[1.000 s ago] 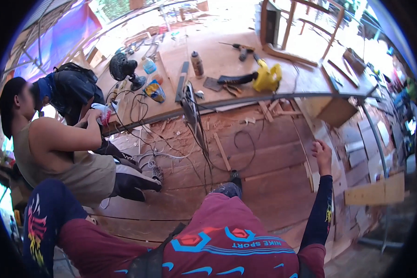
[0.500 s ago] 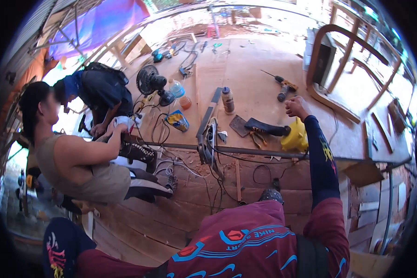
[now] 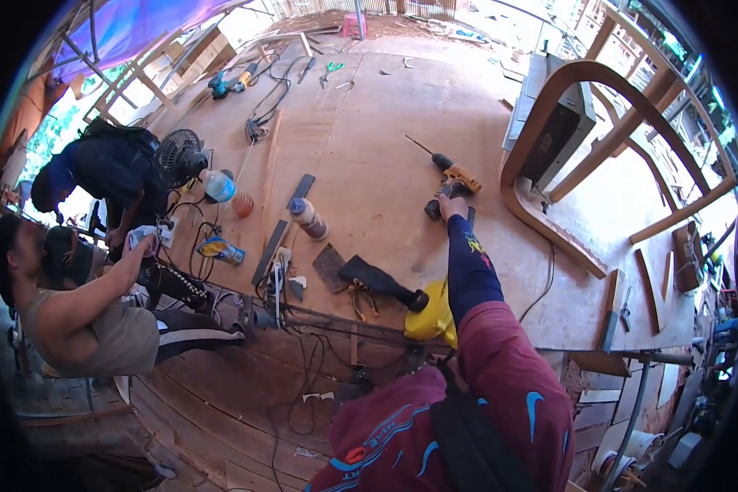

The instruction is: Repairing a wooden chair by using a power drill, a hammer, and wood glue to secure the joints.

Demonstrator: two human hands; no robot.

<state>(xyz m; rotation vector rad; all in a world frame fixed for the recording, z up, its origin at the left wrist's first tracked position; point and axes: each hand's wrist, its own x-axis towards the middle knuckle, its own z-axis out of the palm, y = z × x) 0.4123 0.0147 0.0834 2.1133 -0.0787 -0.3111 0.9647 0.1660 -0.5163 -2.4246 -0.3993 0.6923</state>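
My right hand point(image 3: 452, 207) is on the grip of a yellow-and-black cordless drill point(image 3: 459, 176) with a long bit, lying on the plywood table, fingers closed round it. Just below my forearm is a yellow blower point(image 3: 436, 321) with a black nozzle. Beside that lie pliers point(image 3: 363, 299) and a dark flat plate point(image 3: 329, 268). A bottle point(image 3: 307, 219) stands left of the drill. My left hand is out of view.
Two people point(image 3: 82, 316) point(image 3: 111, 180) work at the left edge beside a fan point(image 3: 180, 160), bottles and cords. A curved wooden frame point(image 3: 584, 78) and dark metal box point(image 3: 562, 135) occupy the right side. Loose wood strips point(image 3: 654, 291) lie nearby; cords trail across the floor below.
My right hand has reached forward from low at the right onto the drill and closed on it. The view has moved forward over the table, and my left arm has left view.
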